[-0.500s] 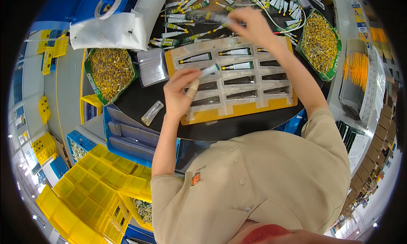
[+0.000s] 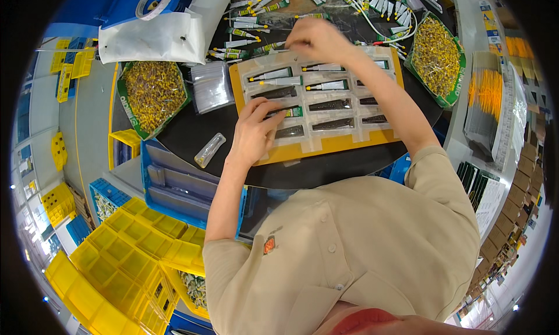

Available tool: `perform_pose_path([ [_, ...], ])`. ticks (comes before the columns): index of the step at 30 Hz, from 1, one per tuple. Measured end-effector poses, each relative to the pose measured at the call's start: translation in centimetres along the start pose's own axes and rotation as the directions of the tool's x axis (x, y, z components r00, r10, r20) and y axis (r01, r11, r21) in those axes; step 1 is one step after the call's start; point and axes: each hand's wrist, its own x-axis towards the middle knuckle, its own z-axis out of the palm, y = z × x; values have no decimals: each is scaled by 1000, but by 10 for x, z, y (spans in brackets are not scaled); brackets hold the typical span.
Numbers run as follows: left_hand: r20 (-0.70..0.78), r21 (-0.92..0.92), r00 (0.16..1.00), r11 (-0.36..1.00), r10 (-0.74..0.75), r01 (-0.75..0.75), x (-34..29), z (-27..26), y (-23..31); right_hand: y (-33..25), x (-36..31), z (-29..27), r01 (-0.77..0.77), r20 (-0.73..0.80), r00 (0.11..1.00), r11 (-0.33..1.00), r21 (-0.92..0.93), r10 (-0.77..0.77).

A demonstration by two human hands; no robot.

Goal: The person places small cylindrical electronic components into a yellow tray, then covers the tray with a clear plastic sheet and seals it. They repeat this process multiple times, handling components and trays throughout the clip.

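A clear plastic blister tray [image 2: 305,125] with rows of long cavities lies before me on a yellow board [image 2: 326,151]. Several small white-and-green squeeze tubes [image 2: 327,86] with yellow caps lie in its far cavities; dark ones hold no tube. My left hand [image 2: 253,128] is at the tray's left side, with bent fingers on a green-and-white tube [image 2: 292,111] partly hidden beneath them. Over the tray's far edge is my right hand [image 2: 320,39], curled and slightly blurred, its fingertips close to loose tubes [image 2: 271,47]. Whether anything is in it does not show.
Boxes of small yellow-capped parts stand left [image 2: 152,96] and right [image 2: 437,61] of the tray. Beside the left box is a stack of clear plastic covers [image 2: 211,87]. A loose clear piece [image 2: 209,150] lies on the black table. Blue [image 2: 174,186] and yellow bins [image 2: 128,236] stand lower left.
My left hand has lowered a tube from above the tray into its left part. My right hand has moved left and nearer, from the loose tubes to the tray's far edge.
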Motion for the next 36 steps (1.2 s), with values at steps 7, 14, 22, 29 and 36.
perform_pose_path([
  [7, -25, -1, 994, 994, -109, 109, 6, 7, -3, 14, -16, -24, -250, -91, 968, 918, -309, 233],
  [14, -169, 178, 971, 964, -168, 198, 7, 24, -5, -68, -114, -44, -244, 48, 970, 945, 220, 239],
  [22, -87, 219, 996, 976, 19, 1, 37, 13, -9, -33, -70, -22, 31, 47, 998, 998, -57, -29],
  [29, 61, 182, 998, 983, -23, 12, 20, -2, -15, 90, -3, -23, -222, -205, 970, 816, -534, 130],
  [36, -183, 191, 982, 982, 39, -3, 102, 13, -57, 17, -124, -84, -316, -122, 916, 875, 367, 381],
])
